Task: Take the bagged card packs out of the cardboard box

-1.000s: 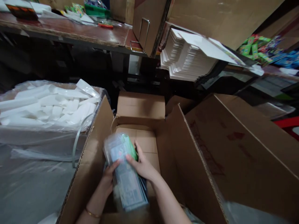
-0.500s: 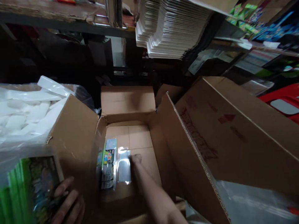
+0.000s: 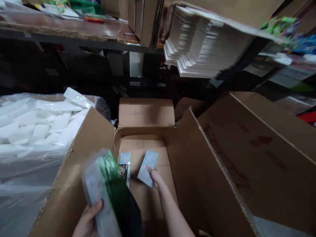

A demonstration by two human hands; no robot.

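Left hand (image 3: 87, 223) low at the near edge of the open cardboard box (image 3: 145, 115), grip closed around a thick stack of green-edged packets (image 3: 106, 194) in clear wrap; thumb across the near face, other fingers hidden behind. Stack blurred, long axis running from the hand up and away, leaning slightly left, far end over the box's left flap (image 3: 81, 154). Right hand (image 3: 155, 177) reached down inside the box, fingertips pinched on the near edge of a single flat packet (image 3: 148, 168), pale blue face up. That packet tilted, long axis pointing away and a little to the right, its far end raised toward the back wall of the box. Just left of it, another printed packet (image 3: 124, 166) lying on the box floor, long axis straight away, close beside the stack. Bag of white foam pieces (image 3: 37, 125) left of the box; stacked white card sheets (image 3: 197, 49) on the worktop (image 3: 61, 29) above.
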